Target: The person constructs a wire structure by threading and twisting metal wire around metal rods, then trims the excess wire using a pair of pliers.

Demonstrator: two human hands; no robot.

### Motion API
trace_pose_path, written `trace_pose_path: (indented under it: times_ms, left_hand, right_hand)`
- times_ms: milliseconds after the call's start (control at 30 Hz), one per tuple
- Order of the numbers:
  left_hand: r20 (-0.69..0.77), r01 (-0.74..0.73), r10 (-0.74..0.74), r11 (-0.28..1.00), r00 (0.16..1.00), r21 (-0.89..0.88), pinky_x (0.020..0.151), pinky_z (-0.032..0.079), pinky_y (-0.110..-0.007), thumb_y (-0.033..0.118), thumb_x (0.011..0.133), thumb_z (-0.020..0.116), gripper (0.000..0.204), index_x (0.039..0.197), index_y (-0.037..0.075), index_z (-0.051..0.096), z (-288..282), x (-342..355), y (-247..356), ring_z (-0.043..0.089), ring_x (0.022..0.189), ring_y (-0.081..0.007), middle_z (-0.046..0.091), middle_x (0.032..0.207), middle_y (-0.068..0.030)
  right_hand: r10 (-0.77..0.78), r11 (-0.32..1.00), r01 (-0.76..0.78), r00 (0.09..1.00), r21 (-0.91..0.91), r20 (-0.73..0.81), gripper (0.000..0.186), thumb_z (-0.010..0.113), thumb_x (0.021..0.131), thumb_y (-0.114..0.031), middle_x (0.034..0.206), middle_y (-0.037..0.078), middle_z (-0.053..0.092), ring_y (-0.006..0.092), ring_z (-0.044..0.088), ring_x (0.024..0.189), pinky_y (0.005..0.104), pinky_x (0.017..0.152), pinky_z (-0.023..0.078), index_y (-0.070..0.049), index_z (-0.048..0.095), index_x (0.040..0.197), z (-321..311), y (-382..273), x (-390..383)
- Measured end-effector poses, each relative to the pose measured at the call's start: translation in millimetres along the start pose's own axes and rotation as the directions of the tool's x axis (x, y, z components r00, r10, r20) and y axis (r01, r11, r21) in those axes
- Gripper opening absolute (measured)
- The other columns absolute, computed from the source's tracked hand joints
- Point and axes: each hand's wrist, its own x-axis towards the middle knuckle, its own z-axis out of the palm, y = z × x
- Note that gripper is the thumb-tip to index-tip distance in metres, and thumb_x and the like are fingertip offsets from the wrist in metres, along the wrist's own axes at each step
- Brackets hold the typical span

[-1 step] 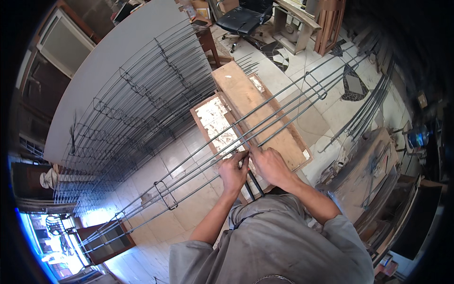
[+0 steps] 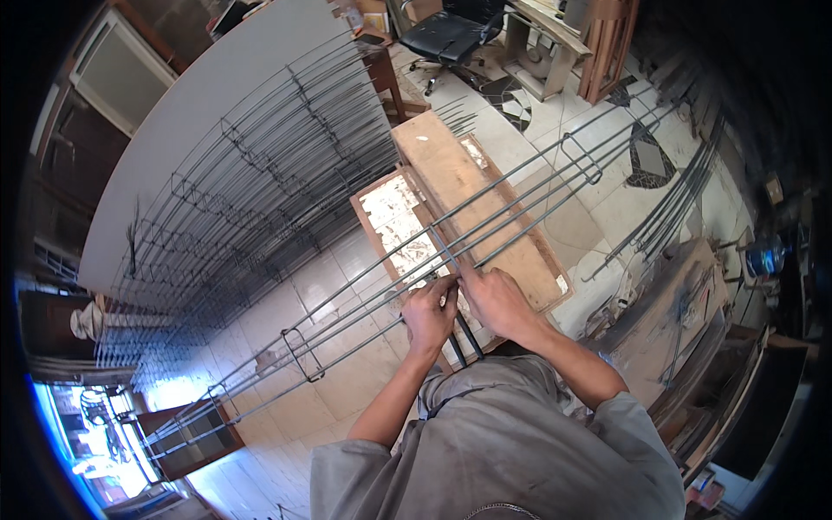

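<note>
A long rebar cage [image 2: 364,299] runs diagonally in front of me, its bars joined by square stirrups [image 2: 302,355]. My left hand [image 2: 429,316] is closed at the near bars, thumb and fingers pinched together; what lies between them is too small to make out. Right beside it, my right hand [image 2: 501,305] has its fingers closed around the lower end of a stirrup [image 2: 445,249]. Two dark handles of a pincer-like tool [image 2: 469,336] stick out toward me below the hands. The tool's head is hidden by my fingers.
Under the cage stands a wooden bench [image 2: 459,182] with a worn white panel beside it. Many finished cages [image 2: 251,165] are stacked at the left against a grey board. Loose bars [image 2: 672,212] lie at the right near a cluttered worktable [image 2: 663,303]. A black office chair [image 2: 451,35] stands behind.
</note>
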Motion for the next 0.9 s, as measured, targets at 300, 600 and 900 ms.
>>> trace_pose_path:
  times_ms: [300, 600, 900]
  left_hand:
    - [0.014, -0.032, 0.033, 0.999, 0.999, -0.043, 0.063, 0.053, -0.038, 0.013, 0.080, 0.073, 0.015, 0.095, 0.011, 0.074, -4.2, -1.6, -7.0, 0.067, 0.068, -0.0267, 0.072, 0.081, -0.0072]
    - [0.039, -0.201, 0.200, 0.979, 0.979, 0.029, 0.069, 0.055, -0.036, 0.017, 0.085, 0.069, 0.012, 0.096, 0.012, 0.069, -4.8, 1.6, -12.9, 0.068, 0.089, -0.0234, 0.070, 0.102, -0.0025]
    - [0.223, -0.107, 0.091, 0.993, 0.970, 0.059, 0.070, 0.057, -0.036, 0.017, 0.088, 0.064, 0.014, 0.101, 0.012, 0.066, -9.2, 4.4, -10.4, 0.069, 0.090, -0.0234, 0.070, 0.104, -0.0031]
  right_hand:
    - [-0.059, 0.985, 0.028, 0.981, 0.168, 0.186, 0.021, 0.056, 0.093, -0.006, 0.081, 0.023, 0.062, 0.0424, 0.063, 0.076, 0.0489, 0.064, 0.048, -0.003, 0.047, 0.112, -18.2, 4.0, 38.0]
    - [-0.033, 0.964, -0.056, 0.944, 0.259, 0.328, 0.019, 0.056, 0.095, -0.011, 0.079, 0.019, 0.066, 0.0368, 0.068, 0.081, 0.0442, 0.070, 0.050, -0.003, 0.048, 0.111, -33.9, 15.0, 65.1]
    - [-0.134, 0.981, 0.085, 0.946, 0.172, 0.294, 0.019, 0.057, 0.095, -0.010, 0.074, 0.018, 0.064, 0.0343, 0.068, 0.074, 0.0397, 0.067, 0.050, -0.002, 0.048, 0.110, -36.8, 11.5, 66.7]
